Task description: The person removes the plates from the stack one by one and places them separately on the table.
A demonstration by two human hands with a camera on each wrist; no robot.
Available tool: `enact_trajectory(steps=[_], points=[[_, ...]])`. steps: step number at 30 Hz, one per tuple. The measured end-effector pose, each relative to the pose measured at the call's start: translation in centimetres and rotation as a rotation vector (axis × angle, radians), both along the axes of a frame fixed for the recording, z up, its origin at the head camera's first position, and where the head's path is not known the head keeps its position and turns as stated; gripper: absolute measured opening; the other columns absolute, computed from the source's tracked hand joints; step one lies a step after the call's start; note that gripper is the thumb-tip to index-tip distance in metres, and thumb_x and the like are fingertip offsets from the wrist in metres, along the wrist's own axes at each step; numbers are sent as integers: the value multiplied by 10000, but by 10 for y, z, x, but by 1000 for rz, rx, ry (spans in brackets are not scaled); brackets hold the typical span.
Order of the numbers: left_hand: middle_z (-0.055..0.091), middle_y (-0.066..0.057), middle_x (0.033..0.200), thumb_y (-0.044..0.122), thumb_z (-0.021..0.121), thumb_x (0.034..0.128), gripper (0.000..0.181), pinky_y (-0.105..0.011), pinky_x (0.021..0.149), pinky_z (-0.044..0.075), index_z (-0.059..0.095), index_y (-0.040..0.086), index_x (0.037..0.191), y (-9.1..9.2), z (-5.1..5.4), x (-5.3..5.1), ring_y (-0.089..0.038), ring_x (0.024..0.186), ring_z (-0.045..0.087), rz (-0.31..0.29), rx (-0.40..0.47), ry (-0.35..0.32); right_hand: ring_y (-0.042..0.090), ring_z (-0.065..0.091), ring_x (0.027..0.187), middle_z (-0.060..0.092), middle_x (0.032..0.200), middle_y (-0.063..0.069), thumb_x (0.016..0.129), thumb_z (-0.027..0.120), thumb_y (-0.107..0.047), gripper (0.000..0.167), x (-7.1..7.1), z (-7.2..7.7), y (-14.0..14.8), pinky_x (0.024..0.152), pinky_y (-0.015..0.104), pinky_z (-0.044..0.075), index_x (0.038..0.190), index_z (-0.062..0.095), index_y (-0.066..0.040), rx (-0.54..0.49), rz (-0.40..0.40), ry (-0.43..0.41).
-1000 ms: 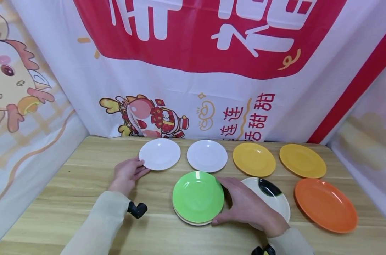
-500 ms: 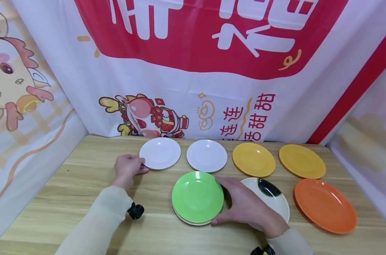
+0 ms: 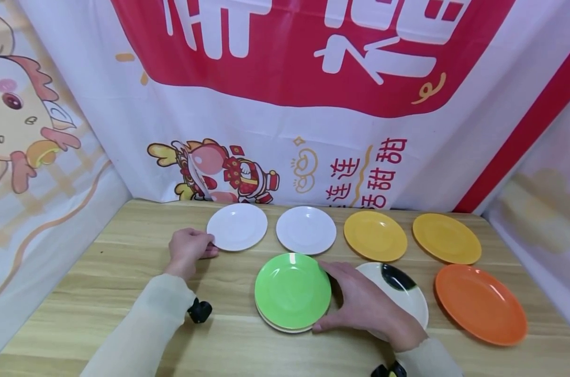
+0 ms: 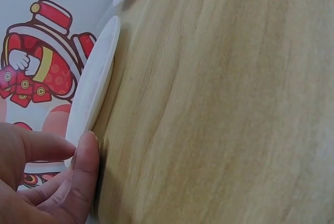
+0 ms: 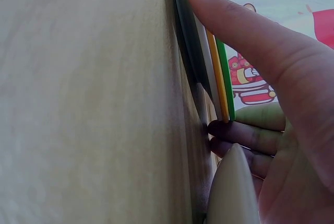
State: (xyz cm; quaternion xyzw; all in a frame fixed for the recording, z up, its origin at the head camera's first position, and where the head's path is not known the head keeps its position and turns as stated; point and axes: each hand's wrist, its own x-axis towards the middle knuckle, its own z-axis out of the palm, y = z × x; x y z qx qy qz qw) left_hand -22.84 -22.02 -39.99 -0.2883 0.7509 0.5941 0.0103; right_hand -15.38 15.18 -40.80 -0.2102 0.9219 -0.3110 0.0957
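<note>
In the head view, my left hand [image 3: 188, 249] is at the near left rim of a white plate [image 3: 237, 226] at the table's back left. The left wrist view shows thumb and fingers pinching that rim, the white plate [image 4: 94, 85] lying low on the wood. My right hand [image 3: 360, 303] grips the right side of a plate stack topped by a green plate [image 3: 292, 291]. Seen from the right wrist, the green plate [image 5: 226, 80] lies over a yellow-orange edge [image 5: 215, 65] and a pale plate with a dark underside. The thumb is at one side of the stack and fingers at the other.
A second white plate [image 3: 305, 230] and two yellow plates [image 3: 375, 235] continue the back row. Partly behind my right hand lies a white plate with a dark green patch [image 3: 398, 290]. An orange oval plate [image 3: 481, 303] is at the right. A printed cloth [image 3: 275, 152] hangs behind the table.
My left hand has turned slightly and its fingers have drawn in at the white plate's rim. That plate has barely moved. The right hand and the stack stay still.
</note>
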Motion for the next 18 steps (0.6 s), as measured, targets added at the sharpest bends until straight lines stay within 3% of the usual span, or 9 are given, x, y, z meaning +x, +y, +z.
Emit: enact_trajectory(steps=[10,18], points=[[724,-69,895,229,599,1092,344,-274,676,663,596,-40,1307,-5,1,4,-105,630,739,-7,-62,3,236,513,1468,584,1547,-35,547,1005,-689,1257,1,-1,2,1250,559,433,1616,486,-280,-1,-24,-38],[726,-80,879,194,601,1083,319,-293,691,675,611,-49,1290,-4,11,13,-93,647,725,12,-95,145,208,526,1450,595,1532,-78,552,1016,-664,1224,-1,0,2,1247,545,443,1601,501,-301,-24,-9,-45]])
